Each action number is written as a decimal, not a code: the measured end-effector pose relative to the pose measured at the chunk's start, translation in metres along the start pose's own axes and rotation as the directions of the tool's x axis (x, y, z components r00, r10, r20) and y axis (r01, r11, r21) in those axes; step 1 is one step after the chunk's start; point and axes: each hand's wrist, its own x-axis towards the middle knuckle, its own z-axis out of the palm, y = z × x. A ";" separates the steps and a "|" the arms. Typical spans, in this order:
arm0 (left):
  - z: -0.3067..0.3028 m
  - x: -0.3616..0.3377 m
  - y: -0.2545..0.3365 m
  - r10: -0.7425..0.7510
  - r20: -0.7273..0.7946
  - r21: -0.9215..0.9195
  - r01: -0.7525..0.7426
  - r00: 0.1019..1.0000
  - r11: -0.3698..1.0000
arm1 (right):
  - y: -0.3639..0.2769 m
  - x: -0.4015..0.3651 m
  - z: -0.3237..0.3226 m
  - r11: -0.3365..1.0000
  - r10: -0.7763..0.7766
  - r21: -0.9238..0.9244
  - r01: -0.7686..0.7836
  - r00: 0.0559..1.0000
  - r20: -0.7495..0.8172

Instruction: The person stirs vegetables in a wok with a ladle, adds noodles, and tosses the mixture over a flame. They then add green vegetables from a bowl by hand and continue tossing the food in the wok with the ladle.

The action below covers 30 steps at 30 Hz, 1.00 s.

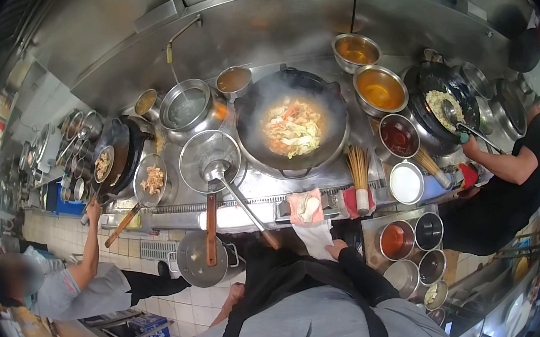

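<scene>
My right hand (335, 248) is at the counter's front edge, its fingers closed on the edge of a white cloth (313, 237) that hangs there. My left hand (237, 292) hangs low at my side, near a deep pot (192, 267); its fingers are too small to make out. Ahead of me, a large black wok (255, 127) holds steaming cabbage and other pieces (294, 130). A ladle (240, 198) lies across a wire strainer (195, 153) with a wooden handle, left of the wok. A folded pink and white cloth (306, 207) sits on the counter edge.
Bamboo brushes (358, 168), bowls of amber liquid (381, 89) and a pot of dark red sauce (398, 140) stand right of the wok. Seasoning pots (397, 240) are at my right. A co-worker's arm (507, 165) stirs another wok; another person (81, 280) works at left.
</scene>
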 end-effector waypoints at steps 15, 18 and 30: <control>-0.013 -0.007 0.028 -0.467 0.062 -0.664 0.386 0.882 0.640 | 0.001 0.002 -0.001 0.999 0.020 -0.034 -0.019 0.999 0.044; 0.004 0.001 0.012 -0.429 0.099 -0.693 0.371 0.898 0.618 | 0.003 0.005 0.002 1.000 0.014 -0.029 -0.013 0.999 0.042; -0.004 0.002 0.013 -0.041 0.007 -0.003 0.041 0.999 0.999 | 0.002 0.004 0.002 0.999 0.019 -0.041 -0.019 1.000 0.007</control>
